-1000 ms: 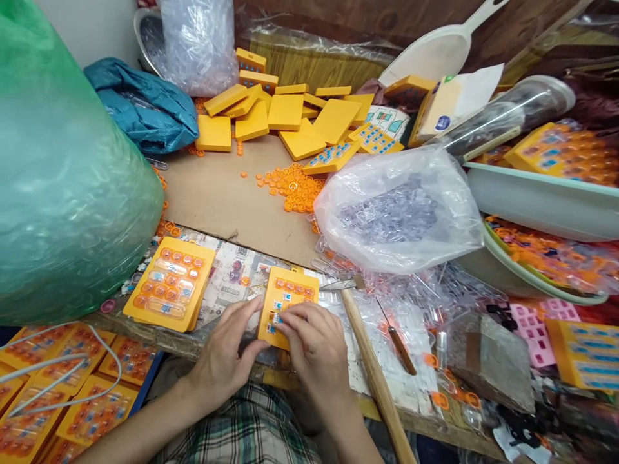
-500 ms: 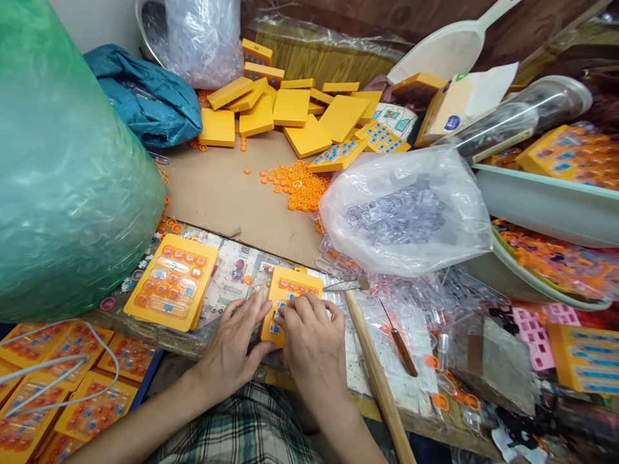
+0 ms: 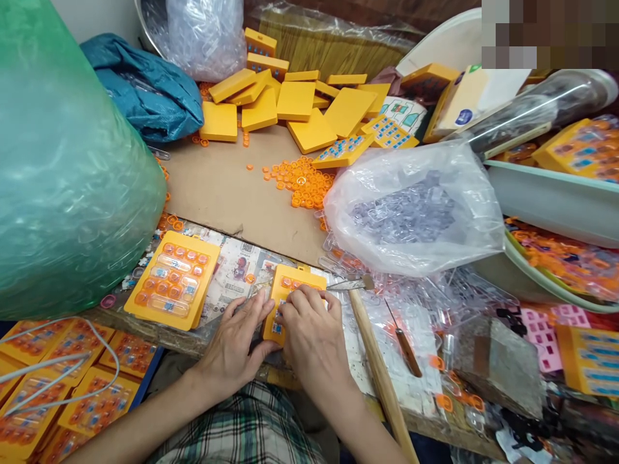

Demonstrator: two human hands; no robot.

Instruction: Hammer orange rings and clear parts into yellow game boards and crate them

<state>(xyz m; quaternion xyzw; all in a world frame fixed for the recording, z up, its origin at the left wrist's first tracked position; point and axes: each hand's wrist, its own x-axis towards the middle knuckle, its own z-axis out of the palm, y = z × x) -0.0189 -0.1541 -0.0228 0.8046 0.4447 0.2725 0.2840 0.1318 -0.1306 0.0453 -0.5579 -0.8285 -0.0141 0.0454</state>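
Observation:
A yellow keypad panel (image 3: 291,281) with orange buttons lies on the bench edge in front of me. My left hand (image 3: 235,345) steadies its left edge, fingers curled against it. My right hand (image 3: 312,338) covers the panel's lower half, fingertips pinched and pressing on its keys. What the fingertips hold, if anything, is hidden. A finished yellow panel (image 3: 171,280) with clear key covers lies to the left.
A big green plastic bag (image 3: 68,174) fills the left. A clear bag of transparent key covers (image 3: 411,212) sits right of centre. Loose orange buttons (image 3: 302,180) and yellow panels (image 3: 294,106) lie behind. A wooden-handled tool (image 3: 377,367) and a small awl (image 3: 403,345) rest beside my right hand.
My right hand has crept up the panel, covering more of it. The left hand shifted slightly toward the panel's edge. The view tilted a little.

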